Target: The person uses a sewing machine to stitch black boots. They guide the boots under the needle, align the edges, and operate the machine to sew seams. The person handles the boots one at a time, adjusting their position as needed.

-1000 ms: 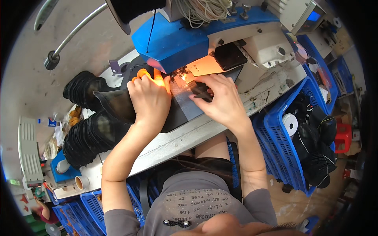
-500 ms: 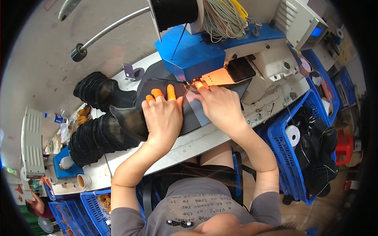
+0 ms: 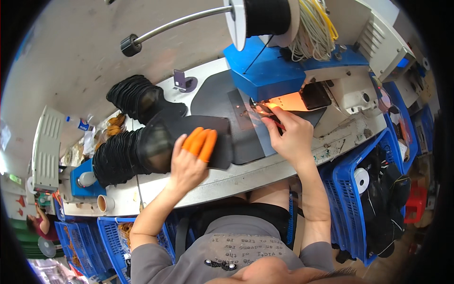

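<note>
A dark, flat panel of material (image 3: pixel 221 137) lies under the orange-covered fingers of my left hand (image 3: pixel 191 158). Those fingers press together on its top, with the thumb out of sight, and the panel overlaps the near stack of black curved pieces (image 3: pixel 120 158). My right hand (image 3: pixel 291 137) is pinched beside the sewing machine's blue head (image 3: pixel 265 71). From its fingers a small dark tool with a red part (image 3: pixel 280 125) reaches toward the lit needle area; its exact kind is hard to make out. A dark grey sheet (image 3: pixel 213 102) covers the table beneath.
Another stack of black pieces (image 3: pixel 137 99) stands farther back. A phone (image 3: pixel 316 96) rests on the machine bed, and a thread spool (image 3: pixel 267 19) hangs above. Blue baskets (image 3: pixel 347 199) filled with black items are at the right. A cardboard tube (image 3: pixel 105 204) sits at the table's left end.
My left hand has moved left with the panel, away from the needle area to the near stack. My right hand stays by the needle, where the small tool now shows. The view has shifted.
</note>
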`<action>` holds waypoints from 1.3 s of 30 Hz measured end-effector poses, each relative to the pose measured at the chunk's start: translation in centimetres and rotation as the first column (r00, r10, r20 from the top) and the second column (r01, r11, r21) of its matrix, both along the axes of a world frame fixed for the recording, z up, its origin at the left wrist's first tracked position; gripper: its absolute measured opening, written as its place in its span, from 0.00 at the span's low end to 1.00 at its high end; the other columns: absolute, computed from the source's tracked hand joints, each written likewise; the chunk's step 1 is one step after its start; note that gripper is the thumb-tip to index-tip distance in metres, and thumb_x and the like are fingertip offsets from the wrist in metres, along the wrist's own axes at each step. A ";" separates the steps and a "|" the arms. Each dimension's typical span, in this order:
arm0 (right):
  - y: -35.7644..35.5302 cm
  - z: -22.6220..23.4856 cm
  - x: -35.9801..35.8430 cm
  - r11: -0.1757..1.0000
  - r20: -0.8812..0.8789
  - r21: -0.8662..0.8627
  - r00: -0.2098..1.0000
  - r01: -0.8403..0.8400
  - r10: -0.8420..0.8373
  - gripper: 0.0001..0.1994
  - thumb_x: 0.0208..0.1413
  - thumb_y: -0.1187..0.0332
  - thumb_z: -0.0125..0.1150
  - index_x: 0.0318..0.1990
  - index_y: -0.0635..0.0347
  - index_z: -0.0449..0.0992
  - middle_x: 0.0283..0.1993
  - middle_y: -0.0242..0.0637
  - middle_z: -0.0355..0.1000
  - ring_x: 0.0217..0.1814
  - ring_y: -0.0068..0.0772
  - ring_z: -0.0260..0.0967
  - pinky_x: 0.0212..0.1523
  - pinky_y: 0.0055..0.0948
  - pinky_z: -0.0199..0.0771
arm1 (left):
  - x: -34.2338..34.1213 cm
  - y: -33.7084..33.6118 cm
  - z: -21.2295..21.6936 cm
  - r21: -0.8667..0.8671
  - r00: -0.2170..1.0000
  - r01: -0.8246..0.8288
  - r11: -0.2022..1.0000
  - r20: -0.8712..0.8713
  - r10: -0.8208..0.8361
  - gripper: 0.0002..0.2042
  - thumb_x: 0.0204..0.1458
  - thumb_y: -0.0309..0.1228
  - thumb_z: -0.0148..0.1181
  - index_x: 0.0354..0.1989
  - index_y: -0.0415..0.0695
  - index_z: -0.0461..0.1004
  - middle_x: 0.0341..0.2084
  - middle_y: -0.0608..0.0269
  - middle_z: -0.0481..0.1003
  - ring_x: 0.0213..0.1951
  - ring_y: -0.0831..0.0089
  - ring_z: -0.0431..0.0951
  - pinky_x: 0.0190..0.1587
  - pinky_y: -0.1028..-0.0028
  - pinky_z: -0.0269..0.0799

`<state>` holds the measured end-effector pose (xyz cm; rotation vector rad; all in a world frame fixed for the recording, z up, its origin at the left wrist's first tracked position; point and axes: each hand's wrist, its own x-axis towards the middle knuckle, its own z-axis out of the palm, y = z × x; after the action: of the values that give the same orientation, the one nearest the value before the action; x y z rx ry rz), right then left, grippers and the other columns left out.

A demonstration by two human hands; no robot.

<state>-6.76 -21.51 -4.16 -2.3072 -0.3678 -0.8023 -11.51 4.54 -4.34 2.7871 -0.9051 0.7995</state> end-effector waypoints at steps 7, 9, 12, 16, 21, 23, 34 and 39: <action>0.0 0.2 -0.2 1.000 -0.001 -0.027 1.000 -0.008 0.008 0.11 0.51 0.62 0.66 0.41 0.54 0.78 0.27 0.34 0.77 0.28 0.39 0.76 0.28 0.34 0.74 | 0.3 9.1 -8.7 0.308 0.936 -0.112 0.945 -0.286 0.205 0.33 0.51 0.45 0.62 0.64 0.43 0.65 0.60 0.52 0.67 0.64 0.57 0.63 0.68 0.44 0.46; 0.0 0.2 -0.2 1.000 -0.019 -0.015 1.000 -0.004 0.004 0.11 0.52 0.62 0.66 0.41 0.54 0.79 0.27 0.34 0.77 0.28 0.39 0.76 0.28 0.34 0.73 | 0.5 8.9 -9.3 0.238 0.948 -0.147 0.960 -0.243 0.205 0.35 0.50 0.50 0.63 0.63 0.42 0.67 0.58 0.50 0.68 0.62 0.55 0.65 0.67 0.46 0.49; 0.1 0.4 -0.3 1.000 -0.038 -0.027 0.999 0.005 -0.006 0.12 0.52 0.62 0.66 0.42 0.54 0.79 0.27 0.35 0.77 0.28 0.39 0.76 0.28 0.33 0.73 | 3.4 6.9 -8.5 0.039 0.972 -0.190 0.981 -0.135 0.194 0.28 0.50 0.44 0.64 0.57 0.41 0.71 0.54 0.48 0.70 0.58 0.52 0.69 0.63 0.52 0.60; -0.1 0.7 -0.4 0.999 -0.051 -0.050 0.998 0.020 -0.023 0.12 0.52 0.62 0.65 0.43 0.54 0.80 0.27 0.35 0.77 0.28 0.39 0.76 0.28 0.33 0.73 | 10.4 5.3 -8.4 0.018 0.888 -0.439 0.898 -0.145 0.437 0.21 0.50 0.33 0.61 0.52 0.36 0.73 0.51 0.42 0.72 0.56 0.49 0.72 0.59 0.57 0.66; 0.3 1.1 -0.3 0.999 -0.065 -0.049 0.998 -0.014 0.011 0.12 0.53 0.62 0.65 0.43 0.53 0.80 0.26 0.36 0.77 0.27 0.40 0.76 0.27 0.34 0.74 | 17.7 9.2 -16.3 0.370 0.614 -0.730 0.574 -0.012 0.789 0.17 0.49 0.31 0.58 0.44 0.33 0.76 0.36 0.48 0.78 0.38 0.53 0.81 0.38 0.58 0.76; 0.2 0.8 -0.3 0.999 -0.077 -0.051 0.997 -0.008 0.004 0.11 0.53 0.62 0.65 0.43 0.53 0.80 0.26 0.35 0.77 0.27 0.39 0.76 0.27 0.34 0.74 | 18.9 9.3 -16.6 0.435 0.618 -0.732 0.525 0.100 0.780 0.14 0.50 0.32 0.57 0.40 0.35 0.78 0.34 0.50 0.78 0.39 0.55 0.81 0.35 0.59 0.78; 0.2 1.2 -0.6 1.000 -0.116 0.012 0.993 -0.023 0.024 0.12 0.51 0.60 0.67 0.40 0.55 0.80 0.25 0.35 0.77 0.25 0.37 0.76 0.26 0.31 0.73 | 18.9 8.9 -5.6 -0.330 0.704 -0.708 0.624 -0.388 0.594 0.18 0.58 0.44 0.57 0.38 0.39 0.81 0.34 0.44 0.80 0.41 0.44 0.80 0.44 0.53 0.75; -1.4 1.5 -1.5 0.980 -0.176 0.173 0.976 -0.098 0.129 0.10 0.49 0.65 0.70 0.36 0.59 0.79 0.24 0.37 0.76 0.23 0.33 0.76 0.26 0.29 0.72 | 13.7 3.6 3.0 -0.555 0.891 -0.422 0.717 -0.107 0.442 0.17 0.57 0.41 0.60 0.28 0.37 0.80 0.18 0.46 0.76 0.23 0.48 0.78 0.29 0.57 0.72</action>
<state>-8.27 -22.89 -2.71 -2.1645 -0.3338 -0.5337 2.19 8.17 -1.34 2.4431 0.0405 0.9760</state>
